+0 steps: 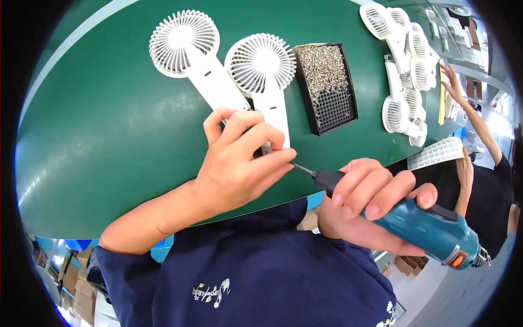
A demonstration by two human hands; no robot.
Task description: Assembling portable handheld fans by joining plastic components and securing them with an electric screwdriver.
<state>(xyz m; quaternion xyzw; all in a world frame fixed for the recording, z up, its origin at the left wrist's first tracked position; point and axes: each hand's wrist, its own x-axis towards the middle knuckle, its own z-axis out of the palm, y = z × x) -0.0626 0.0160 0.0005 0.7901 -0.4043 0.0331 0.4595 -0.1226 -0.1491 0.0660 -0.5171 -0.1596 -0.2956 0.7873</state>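
My right hand (376, 199) is wrapped round a teal electric screwdriver (419, 229), whose thin bit points left. The bit's tip meets the pinched thumb and forefinger of my left hand (239, 158); anything between those fingertips is too small or hidden to make out. My left hand's other fingers curl over the lower ends of two white handheld fans. The left fan (215, 82) lies tilted, and the right fan (272, 111) lies beside it, nearly upright in view. Both have round slatted heads. My left hand hides part of their handles.
A black perforated tray (311, 111) of small silver screws lies right of the fans on the green table (109, 131). More white fans (400, 49) are piled at the right. Beyond, another person's hand (451, 84) reaches out; their other hand holds a sticker sheet (436, 154).
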